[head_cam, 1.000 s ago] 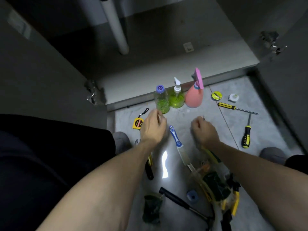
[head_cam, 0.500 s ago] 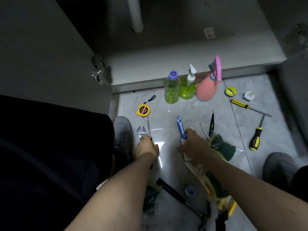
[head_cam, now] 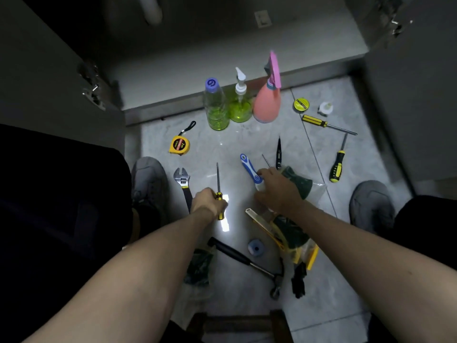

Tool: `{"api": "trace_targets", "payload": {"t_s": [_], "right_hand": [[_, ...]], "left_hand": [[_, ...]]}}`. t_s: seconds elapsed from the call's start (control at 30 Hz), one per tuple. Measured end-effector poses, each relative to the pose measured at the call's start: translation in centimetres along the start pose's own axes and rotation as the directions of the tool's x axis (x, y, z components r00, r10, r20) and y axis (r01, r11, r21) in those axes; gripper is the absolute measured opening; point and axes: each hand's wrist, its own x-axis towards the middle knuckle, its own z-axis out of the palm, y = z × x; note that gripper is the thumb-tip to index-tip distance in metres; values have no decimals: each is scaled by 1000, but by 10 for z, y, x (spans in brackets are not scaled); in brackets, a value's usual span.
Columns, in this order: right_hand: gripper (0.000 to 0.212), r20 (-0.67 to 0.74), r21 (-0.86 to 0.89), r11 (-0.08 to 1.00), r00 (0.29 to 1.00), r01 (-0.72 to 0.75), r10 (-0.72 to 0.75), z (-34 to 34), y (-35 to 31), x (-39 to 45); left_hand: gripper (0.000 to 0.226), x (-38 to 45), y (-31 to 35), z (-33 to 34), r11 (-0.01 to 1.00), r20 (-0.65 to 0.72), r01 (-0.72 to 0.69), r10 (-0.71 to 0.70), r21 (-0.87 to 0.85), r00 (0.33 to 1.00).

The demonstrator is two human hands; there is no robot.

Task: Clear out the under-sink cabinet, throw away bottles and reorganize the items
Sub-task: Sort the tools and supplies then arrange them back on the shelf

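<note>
Bottles line the cabinet edge (upright) — touching.

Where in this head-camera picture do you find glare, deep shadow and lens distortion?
Head view: glare on the floor tile beside the left hand; the cabinet interior lies in deep shadow; wide-angle distortion bends the cabinet edge and stretches both forearms.

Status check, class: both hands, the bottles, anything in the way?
Left hand grips yellow-handled screwdriver. Right hand on blue-handled tool. Three bottles upright by cabinet edge. Loose tools around.
</note>
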Motion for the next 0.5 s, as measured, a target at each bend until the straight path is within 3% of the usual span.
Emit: {"api": "trace_targets", "payload": {"t_s": [0.27,0.43,0.5], "right_hand": [[42,159,-34,999,987,-4,9,-6,15,-42],[24,30,123,990,997,-70,66,-3,14,-74],[19,-39,85,992,994,-97,101,-3,21,-93]], "left_hand": [[29,-25,-6,34,986,130,-88,69,144,989],[17,-42,-11,16,960,42,-180,175,215,984],[13,-53,-18,5,955,-51,-191,207,226,977]]}}
